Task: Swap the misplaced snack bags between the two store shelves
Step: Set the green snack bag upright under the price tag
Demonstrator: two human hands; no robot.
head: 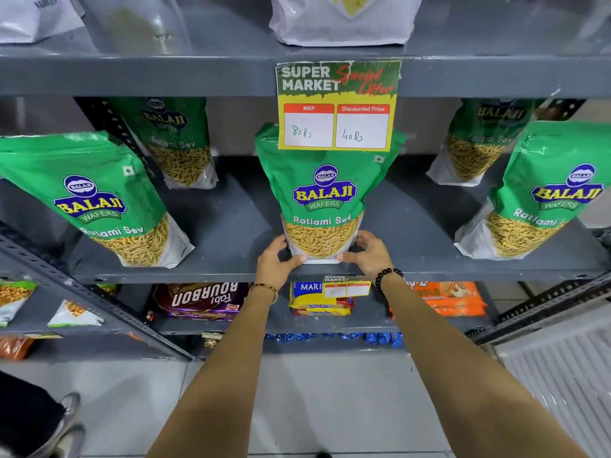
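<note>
A green Balaji Ratlami Sev bag [324, 196] stands upright in the middle of the grey middle shelf [231, 226]. My left hand [277, 264] grips its bottom left corner and my right hand [365, 256] grips its bottom right corner. The bag's base rests at the shelf's front edge. Its top is partly hidden behind a hanging price sign [337, 105]. On the upper shelf [132, 74] stand whitish snack bags, one right above the sign [344, 19].
More green Ratlami Sev bags stand at the left [96, 200], back left [175, 140], back right [479, 140] and right [542, 193]. Biscuit packs lie on the shelf below [198, 300]. A second rack [49, 305] angles in at the left. A shoe [66, 421] shows at bottom left.
</note>
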